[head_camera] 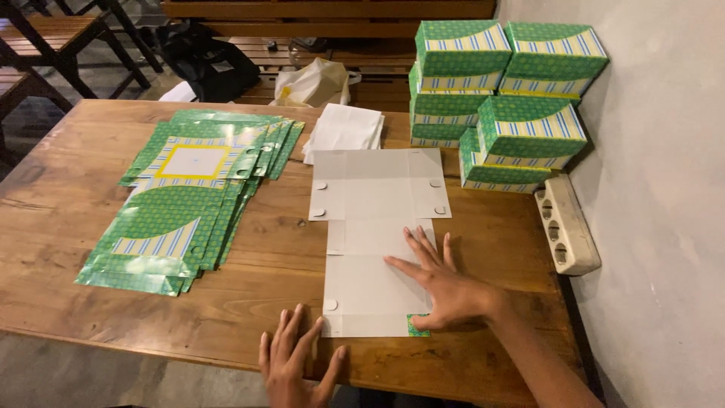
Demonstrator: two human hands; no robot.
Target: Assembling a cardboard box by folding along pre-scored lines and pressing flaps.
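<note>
From the head camera, your right hand (pixel 442 283) lies flat, fingers spread, pressing on the lower panel of the unfolded box sheet (pixel 377 242), which lies white side up on the wooden table (pixel 68 219). Your left hand (pixel 294 363) rests open at the table's near edge, its fingertips just touching the sheet's lower left corner. Neither hand grips anything; both lie palm down and apart from each other.

The sheet stretches away from your right hand, its upper flaps beyond your fingertips. A small green corner shows just under your right palm.

To crease cleanly, it looks best to keep the right palm pinning the panel while the left works along a scored line, so the sheet does not slide.

To the left of your left hand, farther out, lies the stack of flat green sheets (pixel 181 204). Beyond your right hand, against the wall, stand the folded green boxes (pixel 506 98); a power strip (pixel 566 223) lies to its right.
</note>
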